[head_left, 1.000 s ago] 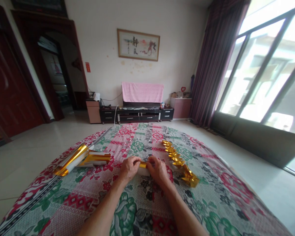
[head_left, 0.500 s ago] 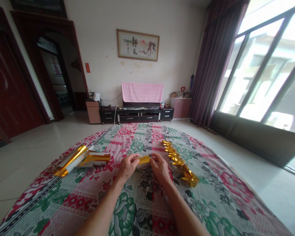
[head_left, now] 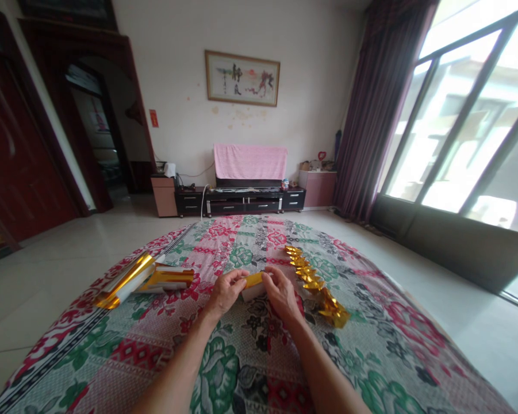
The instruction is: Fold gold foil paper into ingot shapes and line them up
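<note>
Between my hands is a small sheet of gold foil paper [head_left: 254, 288], its gold face folded over along the top and its pale back showing below. My left hand [head_left: 226, 291] pinches its left end with thumb and fingers. The right end is gripped by my right hand [head_left: 279, 292], fingers bent around it. To the right, a row of folded gold paper ingots [head_left: 313, 282] lies on the patterned cloth [head_left: 237, 368]. Loose rolled gold foil sheets [head_left: 168, 278] rest on the cloth to the left.
The flowered cloth covers a wide, rounded surface in front of me. Beyond it, a low black TV cabinet [head_left: 228, 207] stands along the wall, with a pink towel [head_left: 250, 162] over the screen. A curtain [head_left: 362, 115] and large windows are at the right.
The gold strip on top of the paper looks flatter, and more of its pale underside shows below. Both hands stay nearly in place, still holding its ends.
</note>
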